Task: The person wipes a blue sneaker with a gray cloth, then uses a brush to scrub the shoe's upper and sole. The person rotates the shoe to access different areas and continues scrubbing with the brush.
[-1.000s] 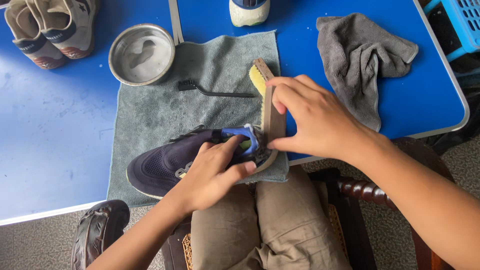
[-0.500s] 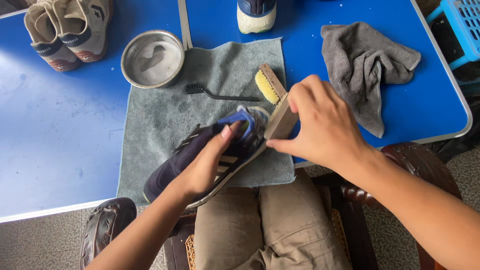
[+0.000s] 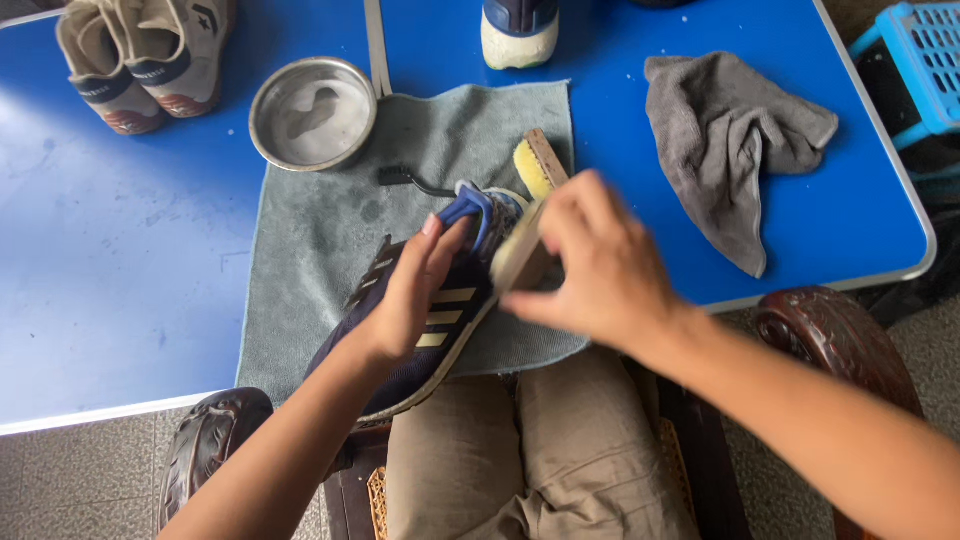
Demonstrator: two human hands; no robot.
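Note:
My left hand (image 3: 412,290) grips a dark navy sneaker (image 3: 440,320) with pale stripes and a blue heel tab, tilted on its side above the grey-green towel (image 3: 310,230). My right hand (image 3: 600,265) holds a wooden brush (image 3: 520,258) pressed against the sneaker's heel end; the hand is blurred. A second wooden brush with yellow bristles (image 3: 535,162) lies on the towel just behind the shoe. A small black brush (image 3: 405,180) lies on the towel near the bowl.
A metal bowl (image 3: 313,112) sits at the towel's far left corner. A pair of beige sneakers (image 3: 140,55) stands far left, another shoe (image 3: 520,30) at the top. A grey cloth (image 3: 730,140) lies right on the blue table (image 3: 110,250). A blue basket (image 3: 925,60) is beyond.
The sneaker has been lifted off the towel and tipped onto its side, toe toward me. My right hand with the brush has slid down to the heel end.

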